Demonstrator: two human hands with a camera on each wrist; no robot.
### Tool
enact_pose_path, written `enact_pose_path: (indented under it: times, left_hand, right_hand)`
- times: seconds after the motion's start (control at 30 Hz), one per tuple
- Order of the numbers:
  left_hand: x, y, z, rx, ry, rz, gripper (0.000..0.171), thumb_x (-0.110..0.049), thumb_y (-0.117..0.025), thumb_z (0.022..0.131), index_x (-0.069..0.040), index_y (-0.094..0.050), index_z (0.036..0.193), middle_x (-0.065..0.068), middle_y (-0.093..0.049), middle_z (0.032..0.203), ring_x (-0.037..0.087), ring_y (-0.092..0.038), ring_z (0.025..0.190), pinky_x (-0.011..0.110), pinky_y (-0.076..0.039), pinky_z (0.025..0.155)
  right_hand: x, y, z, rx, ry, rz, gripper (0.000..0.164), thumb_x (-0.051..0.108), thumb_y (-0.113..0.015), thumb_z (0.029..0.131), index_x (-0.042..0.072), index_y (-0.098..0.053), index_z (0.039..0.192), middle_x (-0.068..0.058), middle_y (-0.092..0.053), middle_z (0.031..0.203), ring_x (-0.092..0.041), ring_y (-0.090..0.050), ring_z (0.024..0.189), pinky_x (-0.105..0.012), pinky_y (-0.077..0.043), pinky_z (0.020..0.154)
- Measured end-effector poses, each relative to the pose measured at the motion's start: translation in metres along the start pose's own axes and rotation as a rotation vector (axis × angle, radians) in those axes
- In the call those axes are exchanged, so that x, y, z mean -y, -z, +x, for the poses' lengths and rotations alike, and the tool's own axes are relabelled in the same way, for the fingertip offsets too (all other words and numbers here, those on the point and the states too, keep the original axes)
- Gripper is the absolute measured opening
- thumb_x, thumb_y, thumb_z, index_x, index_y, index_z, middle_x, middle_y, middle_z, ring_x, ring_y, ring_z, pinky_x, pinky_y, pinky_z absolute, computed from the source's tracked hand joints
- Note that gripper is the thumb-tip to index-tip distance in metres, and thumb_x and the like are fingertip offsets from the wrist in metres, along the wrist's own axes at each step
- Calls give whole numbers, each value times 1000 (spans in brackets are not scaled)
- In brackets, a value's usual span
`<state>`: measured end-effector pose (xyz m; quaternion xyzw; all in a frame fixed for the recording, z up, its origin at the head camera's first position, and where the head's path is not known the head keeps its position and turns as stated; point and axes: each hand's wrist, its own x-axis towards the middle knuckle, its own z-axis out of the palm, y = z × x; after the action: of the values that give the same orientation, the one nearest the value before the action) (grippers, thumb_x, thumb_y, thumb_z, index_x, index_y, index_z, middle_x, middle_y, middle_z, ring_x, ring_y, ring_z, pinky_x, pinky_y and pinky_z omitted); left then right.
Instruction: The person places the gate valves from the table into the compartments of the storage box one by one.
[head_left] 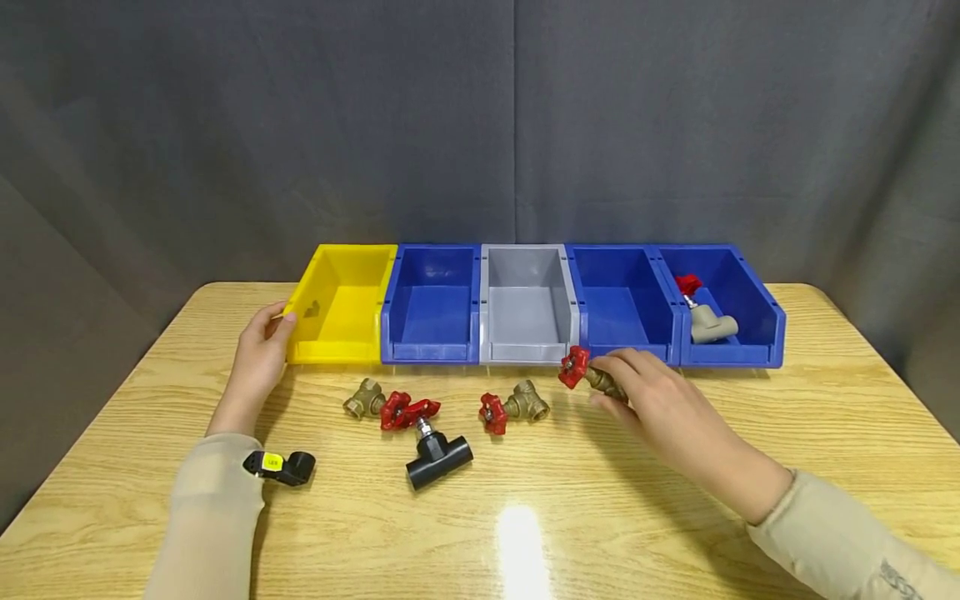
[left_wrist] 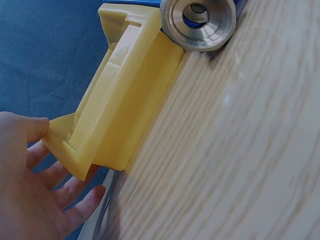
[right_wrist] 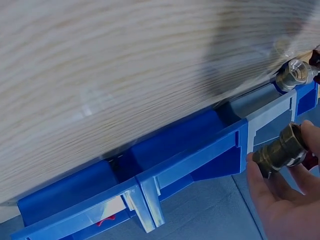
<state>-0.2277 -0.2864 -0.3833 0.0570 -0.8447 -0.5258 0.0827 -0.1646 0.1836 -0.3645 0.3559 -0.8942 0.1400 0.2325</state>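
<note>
Pinching a Brass Valve Off the Wood

My right hand is clamped on the valve's stout body, thumb and fingers bearing from opposite sides, holding it above the grained table near the front lip of the gray bin. Its scalloped red handwheel juts beyond my fingertips. I judge the metal dense for its size, rigid and hard to break; smooth faces might slip, so the body gives a surer hold than the wheel, which could turn. My left hand pinches the outer wall of the yellow bin, thumb at the rim: glossy molded plastic, probably light and fairly stiff. On the wood lie two more brass valves, dull gold with faceted ends, and a black tee valve, its crosspiece a smooth cylinder.
</note>
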Motion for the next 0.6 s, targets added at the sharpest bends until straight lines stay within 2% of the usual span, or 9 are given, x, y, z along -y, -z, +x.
enact_pose_path:
  times: [0.6]
  left_hand:
    - [-1,-1,1,-9,11,-9,57,-36,-32,109,0,-29,153,27,-43,143,35,-43,128,41,-39,102]
  right_hand:
    - [-5,-4,12,-43,-132,43,39,16,-76,88,-3,-61,119,-15,-64,110,-34,-61,101,-50,-52,86]
